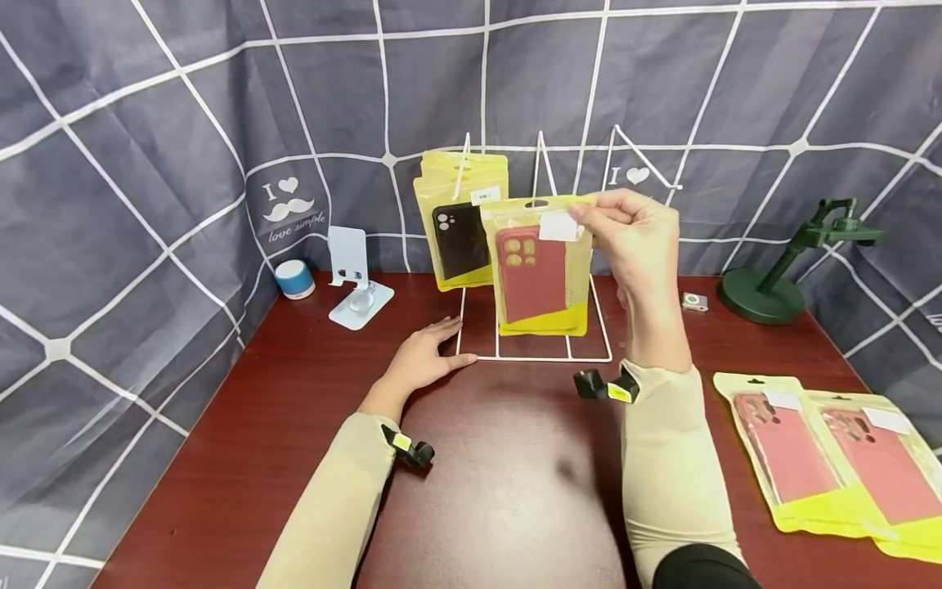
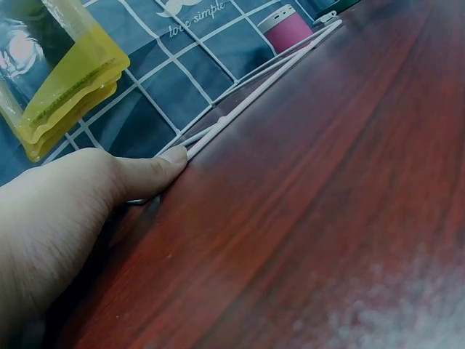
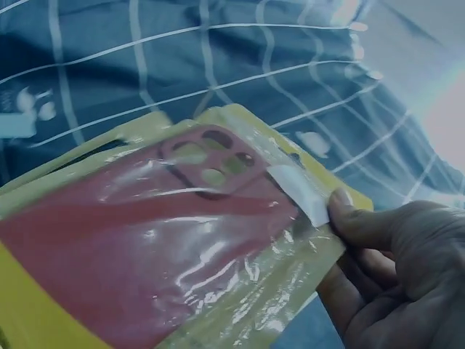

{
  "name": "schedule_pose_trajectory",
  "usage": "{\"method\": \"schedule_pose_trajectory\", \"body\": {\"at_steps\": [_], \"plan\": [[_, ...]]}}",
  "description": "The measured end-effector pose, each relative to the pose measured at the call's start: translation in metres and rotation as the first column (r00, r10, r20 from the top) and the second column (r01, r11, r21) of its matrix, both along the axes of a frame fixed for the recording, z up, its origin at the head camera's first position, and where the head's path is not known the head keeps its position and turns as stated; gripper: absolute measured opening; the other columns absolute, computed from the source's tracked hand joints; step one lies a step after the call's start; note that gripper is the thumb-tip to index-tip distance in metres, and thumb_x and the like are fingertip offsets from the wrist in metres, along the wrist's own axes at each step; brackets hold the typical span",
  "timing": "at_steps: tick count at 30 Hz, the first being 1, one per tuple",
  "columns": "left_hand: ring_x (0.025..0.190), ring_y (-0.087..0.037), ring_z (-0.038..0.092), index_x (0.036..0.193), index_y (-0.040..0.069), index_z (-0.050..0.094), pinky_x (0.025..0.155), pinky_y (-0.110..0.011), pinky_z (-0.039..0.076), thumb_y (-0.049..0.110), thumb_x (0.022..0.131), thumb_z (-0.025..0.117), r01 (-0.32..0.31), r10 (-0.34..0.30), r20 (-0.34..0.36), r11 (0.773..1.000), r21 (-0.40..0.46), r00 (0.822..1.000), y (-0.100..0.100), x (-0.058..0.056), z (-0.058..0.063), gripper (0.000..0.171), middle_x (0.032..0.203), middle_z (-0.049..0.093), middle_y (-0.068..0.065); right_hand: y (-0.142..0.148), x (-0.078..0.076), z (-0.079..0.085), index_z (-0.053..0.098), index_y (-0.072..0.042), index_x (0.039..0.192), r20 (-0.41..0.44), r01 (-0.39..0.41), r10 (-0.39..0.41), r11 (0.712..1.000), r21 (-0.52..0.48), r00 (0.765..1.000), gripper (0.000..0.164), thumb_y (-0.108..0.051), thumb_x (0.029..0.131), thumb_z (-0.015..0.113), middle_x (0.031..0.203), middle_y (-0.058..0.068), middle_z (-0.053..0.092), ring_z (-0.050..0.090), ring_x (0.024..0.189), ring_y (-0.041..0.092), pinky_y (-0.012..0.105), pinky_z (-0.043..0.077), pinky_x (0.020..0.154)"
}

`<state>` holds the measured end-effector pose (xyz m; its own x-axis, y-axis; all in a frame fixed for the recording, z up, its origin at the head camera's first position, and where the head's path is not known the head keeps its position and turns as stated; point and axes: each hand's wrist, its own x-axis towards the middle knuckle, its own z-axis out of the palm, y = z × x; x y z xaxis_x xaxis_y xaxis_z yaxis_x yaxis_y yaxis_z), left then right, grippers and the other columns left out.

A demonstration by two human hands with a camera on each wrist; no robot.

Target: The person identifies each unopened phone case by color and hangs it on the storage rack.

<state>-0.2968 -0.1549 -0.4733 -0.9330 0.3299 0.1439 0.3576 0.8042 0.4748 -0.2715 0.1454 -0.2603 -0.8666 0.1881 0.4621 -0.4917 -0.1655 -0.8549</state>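
My right hand (image 1: 639, 237) pinches the top right corner of a clear-and-yellow bag holding a red phone case (image 1: 533, 274), in front of a white wire rack (image 1: 607, 335). The right wrist view shows the thumb beside the white label on that packaged phone case (image 3: 145, 247). Bagged black phone cases (image 1: 458, 245) hang from the rack's left hook, one behind another. My left hand (image 1: 421, 360) rests at the rack's front left base corner, fingers extended. In the left wrist view its thumb (image 2: 149, 174) touches the base wire. The middle hook (image 1: 542, 155) is partly behind the held bag.
Two more bagged red phone cases (image 1: 787, 450) lie on the right of the table (image 1: 243, 458). A green stand (image 1: 765, 293) and a small silver device (image 1: 694, 302) stand behind them. At the back left are a white phone stand (image 1: 348, 258) and a blue cylinder (image 1: 294, 280).
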Motion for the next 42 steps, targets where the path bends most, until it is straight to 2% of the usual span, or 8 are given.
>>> {"method": "schedule_pose_trajectory", "body": {"at_steps": [4, 7, 10, 14, 18, 30, 42], "plan": [[0.146, -0.021, 0.036, 0.151, 0.019, 0.049, 0.117, -0.047, 0.032, 0.071, 0.084, 0.064, 0.026, -0.026, -0.022, 1.0, 0.006, 0.999, 0.003, 0.0, 0.003, 0.086, 0.156, 0.044, -0.001, 0.003, 0.0, 0.008, 0.077, 0.002, 0.085, -0.017, 0.007, -0.007, 1.0, 0.029, 1.0, 0.015, -0.004, 0.077, 0.087, 0.07, 0.007, 0.073, 0.066, 0.057, 0.011, 0.02, 0.056, 0.057], [0.146, -0.021, 0.036, 0.15, 0.017, 0.05, 0.117, -0.047, 0.032, 0.068, 0.085, 0.066, 0.035, -0.034, -0.043, 0.999, 0.015, 0.998, 0.003, 0.0, 0.004, 0.084, 0.155, 0.045, -0.003, 0.005, 0.0, 0.008, 0.077, -0.001, 0.085, -0.025, 0.052, -0.051, 0.997, 0.05, 0.998, 0.015, -0.006, 0.077, 0.088, 0.069, 0.004, 0.072, 0.06, 0.055, 0.01, 0.018, 0.049, 0.054], [0.146, -0.02, 0.035, 0.151, 0.017, 0.049, 0.117, -0.046, 0.032, 0.068, 0.086, 0.066, 0.033, -0.033, -0.035, 0.999, 0.002, 0.999, 0.001, 0.0, 0.003, 0.084, 0.156, 0.044, -0.002, 0.006, -0.002, 0.005, 0.076, -0.003, 0.086, -0.015, 0.083, -0.083, 0.995, 0.049, 0.996, 0.014, -0.007, 0.077, 0.088, 0.068, 0.002, 0.071, 0.056, 0.055, 0.01, 0.019, 0.044, 0.051], [0.146, -0.019, 0.035, 0.151, 0.017, 0.048, 0.117, -0.046, 0.032, 0.069, 0.085, 0.065, 0.034, -0.034, -0.02, 0.999, -0.009, 0.999, 0.0, 0.001, 0.002, 0.085, 0.157, 0.043, -0.003, 0.006, -0.005, 0.002, 0.076, -0.002, 0.087, -0.028, 0.079, -0.079, 0.996, 0.027, 0.997, 0.015, -0.005, 0.078, 0.087, 0.07, 0.003, 0.072, 0.056, 0.057, 0.013, 0.02, 0.041, 0.05], [0.146, -0.021, 0.037, 0.151, 0.016, 0.049, 0.117, -0.045, 0.033, 0.068, 0.086, 0.065, 0.034, -0.034, -0.037, 0.999, -0.004, 0.999, 0.0, -0.001, 0.002, 0.085, 0.156, 0.045, -0.005, 0.005, -0.007, 0.002, 0.076, 0.001, 0.089, -0.073, 0.063, -0.064, 0.998, -0.019, 0.995, 0.016, -0.003, 0.078, 0.086, 0.073, 0.005, 0.073, 0.058, 0.058, 0.014, 0.021, 0.042, 0.053], [0.146, -0.02, 0.035, 0.152, 0.018, 0.048, 0.117, -0.046, 0.031, 0.07, 0.085, 0.064, 0.028, -0.028, -0.002, 1.0, -0.008, 1.0, 0.002, -0.002, 0.005, 0.086, 0.156, 0.044, -0.001, 0.004, -0.011, 0.002, 0.075, 0.007, 0.09, -0.134, 0.034, -0.045, 0.996, -0.078, 0.99, 0.016, 0.001, 0.078, 0.085, 0.074, 0.01, 0.072, 0.061, 0.059, 0.017, 0.025, 0.045, 0.055], [0.147, -0.019, 0.034, 0.151, 0.017, 0.049, 0.117, -0.045, 0.031, 0.068, 0.086, 0.065, 0.035, -0.035, -0.02, 0.999, 0.0, 0.999, -0.001, -0.004, 0.003, 0.084, 0.156, 0.043, 0.0, 0.003, -0.017, 0.002, 0.076, 0.005, 0.088, -0.129, 0.05, -0.063, 0.994, -0.101, 0.99, 0.015, 0.0, 0.078, 0.085, 0.074, 0.01, 0.072, 0.061, 0.06, 0.017, 0.026, 0.043, 0.056]]}}
